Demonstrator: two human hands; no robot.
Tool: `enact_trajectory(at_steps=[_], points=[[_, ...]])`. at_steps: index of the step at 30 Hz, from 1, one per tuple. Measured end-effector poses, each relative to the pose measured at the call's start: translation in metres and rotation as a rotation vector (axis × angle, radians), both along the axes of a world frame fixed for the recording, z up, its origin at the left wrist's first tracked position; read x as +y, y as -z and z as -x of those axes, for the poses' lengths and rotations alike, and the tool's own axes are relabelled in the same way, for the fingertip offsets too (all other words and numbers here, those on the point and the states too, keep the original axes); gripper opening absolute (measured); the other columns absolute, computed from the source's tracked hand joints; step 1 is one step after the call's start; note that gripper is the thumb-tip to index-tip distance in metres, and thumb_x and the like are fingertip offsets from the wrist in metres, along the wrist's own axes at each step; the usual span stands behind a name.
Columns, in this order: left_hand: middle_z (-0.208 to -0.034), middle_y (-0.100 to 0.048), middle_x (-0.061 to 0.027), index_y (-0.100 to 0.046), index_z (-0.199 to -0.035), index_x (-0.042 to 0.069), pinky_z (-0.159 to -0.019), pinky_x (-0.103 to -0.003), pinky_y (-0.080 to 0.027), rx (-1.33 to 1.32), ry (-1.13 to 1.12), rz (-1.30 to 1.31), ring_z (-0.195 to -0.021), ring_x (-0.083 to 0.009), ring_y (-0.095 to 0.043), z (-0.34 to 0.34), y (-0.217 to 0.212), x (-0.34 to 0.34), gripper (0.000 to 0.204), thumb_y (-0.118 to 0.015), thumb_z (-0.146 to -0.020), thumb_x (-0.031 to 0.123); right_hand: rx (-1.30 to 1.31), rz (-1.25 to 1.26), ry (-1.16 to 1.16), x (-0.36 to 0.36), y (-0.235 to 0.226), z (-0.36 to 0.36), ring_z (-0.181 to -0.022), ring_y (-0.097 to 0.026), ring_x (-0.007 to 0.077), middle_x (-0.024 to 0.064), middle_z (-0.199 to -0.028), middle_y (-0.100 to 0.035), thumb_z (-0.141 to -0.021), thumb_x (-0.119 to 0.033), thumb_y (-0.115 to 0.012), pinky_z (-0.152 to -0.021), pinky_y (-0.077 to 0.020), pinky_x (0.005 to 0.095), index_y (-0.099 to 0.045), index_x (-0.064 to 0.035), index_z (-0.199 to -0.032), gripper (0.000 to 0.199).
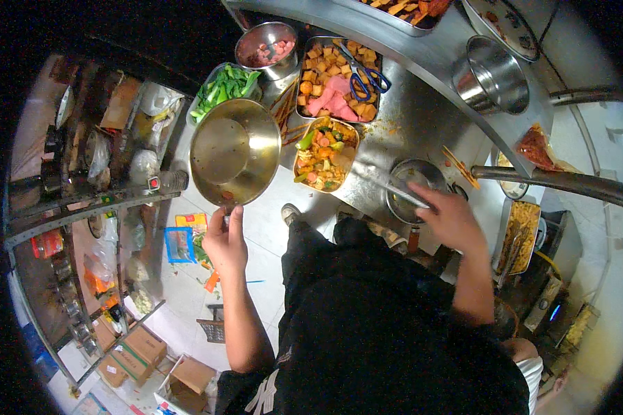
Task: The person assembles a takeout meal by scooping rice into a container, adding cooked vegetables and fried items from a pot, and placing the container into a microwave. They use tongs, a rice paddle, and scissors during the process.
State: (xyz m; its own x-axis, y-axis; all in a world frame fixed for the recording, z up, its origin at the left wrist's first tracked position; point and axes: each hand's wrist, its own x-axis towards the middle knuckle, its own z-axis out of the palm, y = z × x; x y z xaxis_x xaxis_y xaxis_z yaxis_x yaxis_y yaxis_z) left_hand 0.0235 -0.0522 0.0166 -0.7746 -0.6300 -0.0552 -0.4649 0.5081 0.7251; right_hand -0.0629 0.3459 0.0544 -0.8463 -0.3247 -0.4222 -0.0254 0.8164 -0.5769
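My left hand [227, 245] is closed at the near edge of a deep metal bowl [218, 149], which is tilted so its almost bare inside shows. To its right, a rectangular container of mixed food [322, 153] holds sausage slices, greens and orange-coated pieces. In my right hand [450, 218] is a long metal utensil [387, 183], blurred, so its exact kind is unclear. It slants toward the food container and passes above a round steel bowl [398, 204] on the counter.
Behind stand a tray of tofu cubes and pink slices [311, 76] with blue-handled scissors [360, 83], a tub of greens [221, 90] and a steel bowl of pink chunks [273, 66]. Wooden skewers [284, 111] lie nearby. A curved metal rail [450, 76] crosses the right side; shelves line the left.
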Motion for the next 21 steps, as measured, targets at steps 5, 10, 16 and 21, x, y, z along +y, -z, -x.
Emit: enact_trajectory(at_steps=[5,10,16,21], points=[[-0.066,-0.058,0.0041,-0.072,-0.105,0.001,-0.052,-0.021,-0.038,-0.034,0.165,-0.534,-0.059,-0.0045,-0.049,0.019,-0.018,0.036,0.023,-0.073,-0.094,0.021,0.116,0.197,0.184,0.079,-0.042,-0.018,-0.106,-0.07,0.0328,0.0216,-0.126,-0.067,-0.091,-0.008,-0.068,-0.095,-0.0514,0.0376,-0.056,-0.0148,-0.144,0.055],[-0.069,-0.061,-0.0005,-0.068,-0.104,-0.001,-0.052,-0.025,-0.041,-0.225,0.438,-0.83,-0.059,-0.0055,-0.052,0.075,0.003,0.131,0.022,-0.071,-0.093,0.018,0.105,0.103,0.324,0.097,-0.049,-0.045,-0.116,-0.063,0.018,0.0177,-0.129,-0.068,-0.09,0.001,-0.065,-0.098,-0.0473,0.0313,-0.055,-0.0056,-0.143,0.054],[-0.069,-0.063,-0.0031,-0.065,-0.098,-0.004,-0.044,-0.025,-0.041,-0.418,0.712,-1.014,-0.051,-0.0078,-0.052,0.165,0.059,0.241,0.024,-0.07,-0.094,0.019,0.293,-0.195,0.453,0.093,0.042,0.009,-0.102,-0.067,0.0414,0.0221,-0.112,-0.07,-0.093,-0.024,-0.066,-0.088,-0.0537,0.0497,-0.055,-0.0198,-0.144,0.052],[-0.102,-0.068,-0.0195,-0.062,-0.115,-0.004,-0.073,-0.039,-0.053,-0.054,0.855,-0.378,-0.082,-0.0275,-0.064,0.19,0.078,0.283,0.041,-0.074,-0.091,0.027,0.234,-0.34,0.465,0.104,0.096,0.056,-0.107,-0.066,0.0415,0.0217,-0.118,-0.068,-0.095,-0.025,-0.064,-0.091,-0.0523,0.0499,-0.053,-0.0206,-0.145,0.052]])
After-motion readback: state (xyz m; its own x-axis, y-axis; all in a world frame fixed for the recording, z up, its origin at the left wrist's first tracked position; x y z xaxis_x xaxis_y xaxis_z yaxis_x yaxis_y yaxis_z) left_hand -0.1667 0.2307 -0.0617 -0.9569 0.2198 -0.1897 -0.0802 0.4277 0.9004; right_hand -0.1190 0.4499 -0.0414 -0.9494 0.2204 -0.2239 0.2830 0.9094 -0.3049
